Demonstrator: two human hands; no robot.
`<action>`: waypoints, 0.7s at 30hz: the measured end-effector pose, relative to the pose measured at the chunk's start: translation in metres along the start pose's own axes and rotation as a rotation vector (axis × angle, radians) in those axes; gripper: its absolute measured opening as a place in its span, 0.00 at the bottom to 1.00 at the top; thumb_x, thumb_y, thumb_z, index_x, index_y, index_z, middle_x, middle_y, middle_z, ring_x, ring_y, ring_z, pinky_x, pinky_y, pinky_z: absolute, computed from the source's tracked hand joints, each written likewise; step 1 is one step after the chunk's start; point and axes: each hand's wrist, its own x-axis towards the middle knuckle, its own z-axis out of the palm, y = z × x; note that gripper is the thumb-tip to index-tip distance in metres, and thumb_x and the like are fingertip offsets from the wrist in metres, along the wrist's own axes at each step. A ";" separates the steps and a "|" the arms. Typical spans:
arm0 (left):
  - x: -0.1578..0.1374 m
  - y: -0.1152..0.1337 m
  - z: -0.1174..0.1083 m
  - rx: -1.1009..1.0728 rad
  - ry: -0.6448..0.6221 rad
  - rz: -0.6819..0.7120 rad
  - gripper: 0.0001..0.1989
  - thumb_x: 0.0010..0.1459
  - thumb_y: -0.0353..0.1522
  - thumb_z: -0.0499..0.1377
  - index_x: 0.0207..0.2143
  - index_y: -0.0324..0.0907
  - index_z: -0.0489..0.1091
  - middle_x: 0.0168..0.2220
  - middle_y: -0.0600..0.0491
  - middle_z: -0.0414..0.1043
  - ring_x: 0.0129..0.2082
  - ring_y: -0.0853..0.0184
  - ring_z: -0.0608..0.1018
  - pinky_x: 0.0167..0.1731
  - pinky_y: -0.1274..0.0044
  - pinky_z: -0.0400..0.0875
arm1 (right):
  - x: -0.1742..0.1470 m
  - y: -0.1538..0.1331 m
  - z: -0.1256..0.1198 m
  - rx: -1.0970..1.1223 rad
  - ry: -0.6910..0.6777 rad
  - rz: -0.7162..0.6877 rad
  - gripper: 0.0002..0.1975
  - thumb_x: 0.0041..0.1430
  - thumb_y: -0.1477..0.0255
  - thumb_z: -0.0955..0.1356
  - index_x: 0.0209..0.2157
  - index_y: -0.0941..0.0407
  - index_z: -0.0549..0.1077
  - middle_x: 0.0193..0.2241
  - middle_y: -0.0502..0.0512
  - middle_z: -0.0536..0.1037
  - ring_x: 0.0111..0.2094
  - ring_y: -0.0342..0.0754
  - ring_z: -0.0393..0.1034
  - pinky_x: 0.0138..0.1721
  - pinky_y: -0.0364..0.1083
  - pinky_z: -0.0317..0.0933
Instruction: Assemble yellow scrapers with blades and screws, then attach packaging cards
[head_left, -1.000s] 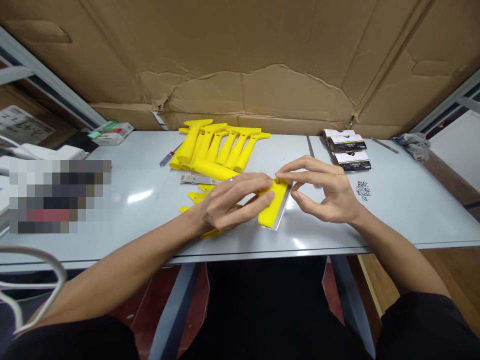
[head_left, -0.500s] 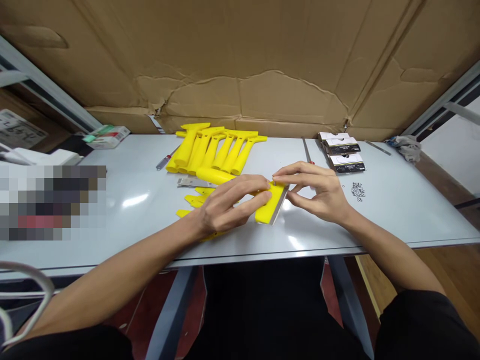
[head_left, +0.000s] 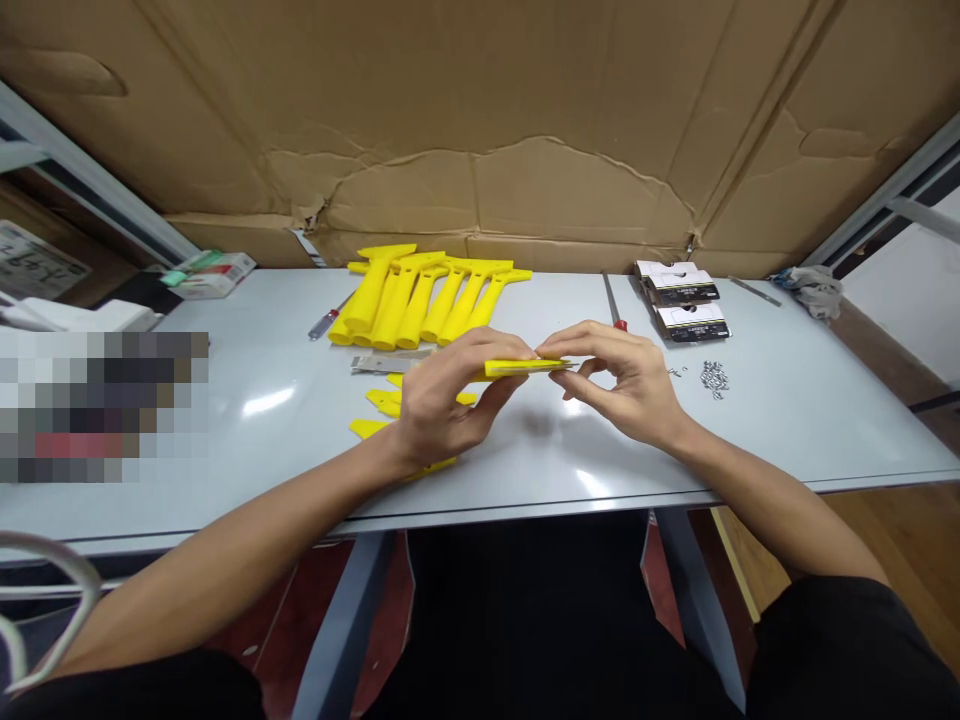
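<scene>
Between my two hands a yellow scraper (head_left: 517,368) is held edge-on above the table, a thin metal blade showing along its edge. My left hand (head_left: 454,390) grips it from the left, fingers on top and thumb below. At its other end, the fingertips and thumb of my right hand (head_left: 622,375) pinch the scraper; a screw at those fingertips cannot be made out. Small yellow plastic pieces (head_left: 384,402) lie under and beside my left hand. Just behind that hand is a packet of metal blades (head_left: 382,362), partly covered.
Several yellow scraper handles (head_left: 405,305) lie in a row behind. A screwdriver (head_left: 327,322) is left of them; a red-handled one (head_left: 615,300) lies right. Black-and-white packages (head_left: 694,322) and a pile of small screws (head_left: 714,378) are at right. Cardboard (head_left: 480,110) stands behind the table.
The scraper has been tilted from showing its flat yellow face to edge-on. My left hand has turned with it, and my right fingers have closed onto its end.
</scene>
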 end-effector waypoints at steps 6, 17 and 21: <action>-0.002 0.003 -0.002 -0.019 0.006 -0.220 0.10 0.64 0.29 0.65 0.48 0.44 0.75 0.41 0.49 0.81 0.41 0.63 0.83 0.42 0.70 0.80 | 0.001 -0.001 0.005 0.315 -0.008 0.235 0.16 0.61 0.64 0.73 0.46 0.59 0.81 0.49 0.57 0.77 0.45 0.39 0.75 0.31 0.35 0.77; -0.002 0.003 0.002 -0.055 -0.007 -0.382 0.10 0.64 0.30 0.66 0.47 0.45 0.73 0.38 0.54 0.78 0.35 0.69 0.81 0.38 0.76 0.80 | 0.004 0.001 0.009 0.444 0.086 0.407 0.24 0.49 0.59 0.79 0.41 0.63 0.80 0.45 0.59 0.79 0.40 0.40 0.74 0.29 0.38 0.77; 0.002 0.004 0.004 -0.135 -0.028 -0.492 0.10 0.65 0.34 0.65 0.47 0.43 0.72 0.40 0.53 0.78 0.37 0.68 0.82 0.39 0.76 0.81 | 0.005 0.005 0.009 0.425 0.084 0.418 0.26 0.50 0.56 0.79 0.42 0.63 0.79 0.47 0.60 0.79 0.42 0.41 0.75 0.31 0.39 0.77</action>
